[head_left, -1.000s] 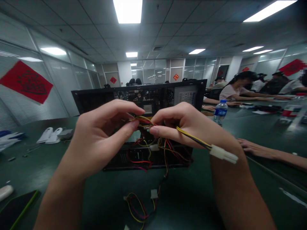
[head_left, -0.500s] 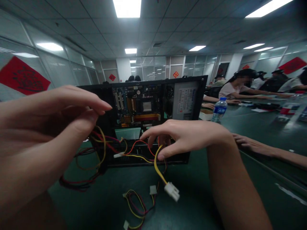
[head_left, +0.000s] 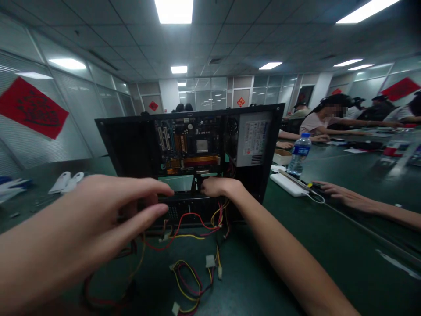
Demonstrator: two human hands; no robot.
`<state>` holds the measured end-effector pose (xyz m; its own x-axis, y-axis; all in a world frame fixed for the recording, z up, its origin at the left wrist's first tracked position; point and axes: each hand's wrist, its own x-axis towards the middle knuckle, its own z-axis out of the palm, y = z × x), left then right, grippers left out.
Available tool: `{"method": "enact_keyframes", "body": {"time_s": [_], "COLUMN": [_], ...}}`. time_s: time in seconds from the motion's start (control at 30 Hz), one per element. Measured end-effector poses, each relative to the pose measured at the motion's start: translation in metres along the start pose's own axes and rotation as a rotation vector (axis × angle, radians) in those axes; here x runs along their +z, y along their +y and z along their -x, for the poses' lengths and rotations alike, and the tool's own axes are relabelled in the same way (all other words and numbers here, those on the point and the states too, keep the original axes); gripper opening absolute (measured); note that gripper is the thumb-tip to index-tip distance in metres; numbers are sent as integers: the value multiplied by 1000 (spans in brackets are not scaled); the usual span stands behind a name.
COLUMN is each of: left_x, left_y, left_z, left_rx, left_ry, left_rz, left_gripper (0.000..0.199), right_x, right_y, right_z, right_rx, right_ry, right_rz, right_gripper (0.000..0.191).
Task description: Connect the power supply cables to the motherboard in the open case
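An open computer case [head_left: 130,115] stands upright in front of me, showing its motherboard [head_left: 187,156] and silver power supply [head_left: 255,138]. My right hand [head_left: 217,186] reaches inside, at the frame below the motherboard. Its fingers look curled, but their tips are in shadow and what they grip, if anything, is hidden. My left hand [head_left: 128,204] hovers before the case's lower left, thumb and forefinger apart, holding nothing. Red and yellow wires [head_left: 194,214] hang along the case's lower edge. White-plugged power cables [head_left: 199,292] lie coiled on the table nearer me.
At the right stand a water bottle [head_left: 300,153], a white power bank [head_left: 288,184] with a cord, and a small box [head_left: 282,156]. Another person's hand [head_left: 342,197] rests near them. White objects [head_left: 67,182] lie at the left. More people sit farther right.
My right hand has moved from the front wires deeper into the case, and the white-plugged yellow cable beneath it has dropped. My left hand has shifted right and down, its fingers parting.
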<state>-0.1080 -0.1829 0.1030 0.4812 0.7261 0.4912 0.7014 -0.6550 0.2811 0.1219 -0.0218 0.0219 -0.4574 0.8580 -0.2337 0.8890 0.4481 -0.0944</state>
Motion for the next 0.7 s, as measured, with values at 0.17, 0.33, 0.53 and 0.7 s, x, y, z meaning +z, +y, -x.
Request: {"method": "enact_keyframes", "body": {"time_s": [0.17, 0.33, 0.53, 0.7], "left_x": [12, 13, 13, 15], "left_y": [-28, -35, -31, -36], "left_z": [4, -2, -2, -3], "left_rx": [-7, -29, -70, -77], "left_ry": [-207, -253, -257, -266], "left_rz": [-121, -139, -128, -125], "left_gripper": [37, 42, 43, 42], "right_x": [9, 9, 11, 11], "right_y": [16, 25, 29, 23], "right_z": [-13, -14, -15, -16], "right_rx": [154, 83, 98, 55], "right_ry": [-152, -254, -254, 48], "right_rz": [14, -66, -113, -128], "right_gripper": [39, 37, 30, 39]}}
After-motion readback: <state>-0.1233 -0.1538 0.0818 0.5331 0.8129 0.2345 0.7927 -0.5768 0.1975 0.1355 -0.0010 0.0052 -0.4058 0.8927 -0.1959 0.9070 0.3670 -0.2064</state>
